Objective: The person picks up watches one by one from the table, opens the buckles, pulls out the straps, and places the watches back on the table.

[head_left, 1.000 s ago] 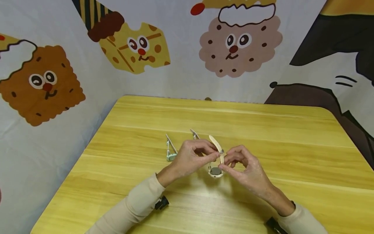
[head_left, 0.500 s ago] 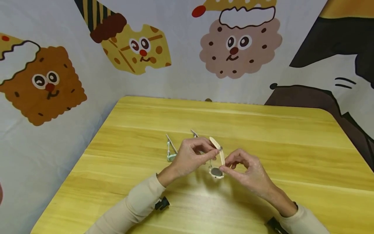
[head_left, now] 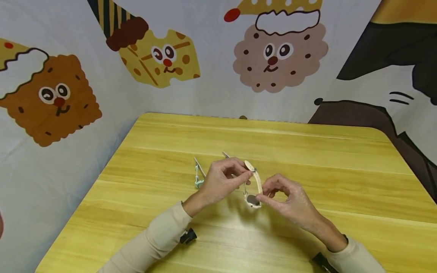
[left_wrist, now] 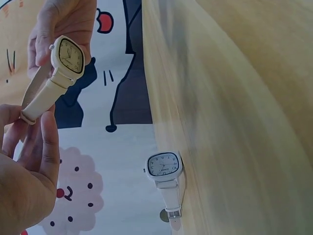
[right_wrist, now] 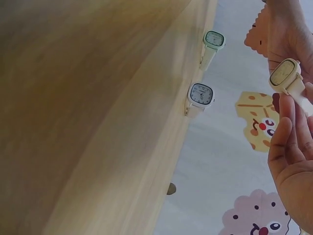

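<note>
A cream wristwatch [head_left: 258, 184] with a rounded square case hangs above the table between both hands, its strap looped. The left hand [head_left: 223, 180] pinches the strap by its small metal fitting, close to the free tip. Lower down, the right hand [head_left: 290, 195] pinches the same strap next to the case. In the left wrist view the watch's face [left_wrist: 71, 56] and the strap band [left_wrist: 43, 101] show plainly. A mint green watch [right_wrist: 214, 39] and a white watch [right_wrist: 201, 94] stand on the table beyond the left hand, which partly hides them in the head view.
The wooden table [head_left: 153, 151] has rounded far corners. Behind it hangs a pale cloth [head_left: 211, 91] printed with cartoon biscuits and cheese. Dark camera mounts [head_left: 188, 236] sit by both sleeves, low over the table.
The left hand has shifted slightly left and up. The metal fitting now lies nearer the strap's tip, and less of the tip stands out past it. The right hand has barely moved.
</note>
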A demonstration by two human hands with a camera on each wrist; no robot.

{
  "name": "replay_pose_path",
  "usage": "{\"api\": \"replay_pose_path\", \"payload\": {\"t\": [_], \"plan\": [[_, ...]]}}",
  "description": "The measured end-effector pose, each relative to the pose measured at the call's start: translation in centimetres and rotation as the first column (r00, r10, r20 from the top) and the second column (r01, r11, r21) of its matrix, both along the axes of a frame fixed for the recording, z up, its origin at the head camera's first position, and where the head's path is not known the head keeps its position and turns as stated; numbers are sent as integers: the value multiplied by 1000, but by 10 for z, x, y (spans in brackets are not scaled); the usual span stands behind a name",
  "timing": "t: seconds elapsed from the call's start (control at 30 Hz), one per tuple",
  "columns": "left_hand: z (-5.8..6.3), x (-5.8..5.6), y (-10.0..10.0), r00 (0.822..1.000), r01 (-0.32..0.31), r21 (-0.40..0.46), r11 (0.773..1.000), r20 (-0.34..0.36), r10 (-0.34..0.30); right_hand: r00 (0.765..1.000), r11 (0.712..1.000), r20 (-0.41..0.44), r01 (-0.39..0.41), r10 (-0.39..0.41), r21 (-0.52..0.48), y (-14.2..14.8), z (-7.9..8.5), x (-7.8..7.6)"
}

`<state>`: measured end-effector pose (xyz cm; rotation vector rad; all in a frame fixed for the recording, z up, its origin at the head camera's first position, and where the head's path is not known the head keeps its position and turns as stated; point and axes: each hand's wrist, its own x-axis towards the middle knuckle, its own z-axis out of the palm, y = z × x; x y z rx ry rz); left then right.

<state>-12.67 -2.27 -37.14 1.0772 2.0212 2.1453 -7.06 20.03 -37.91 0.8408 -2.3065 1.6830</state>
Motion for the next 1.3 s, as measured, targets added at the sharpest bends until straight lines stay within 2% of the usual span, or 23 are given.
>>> {"api": "replay_pose_path", "payload": {"t": [0.13,0.4,0.83,1.3], "plan": [[2,1,0,1000,-4,-8,1000,11,4,999,1000,-31,6,-6,2,0,1,0],[3,2,-1,996,-17,-28,999,93,19,999,1000,-49,-11,11,-14,2,-2,1],[4,2,0,989,-30,-42,999,143,36,999,1000,-53,-15,14,-12,4,-4,2],[1,0,-4,978,-49,30,998,205,42,999,1000,-42,12,-12,2,0,-6,3]]}}
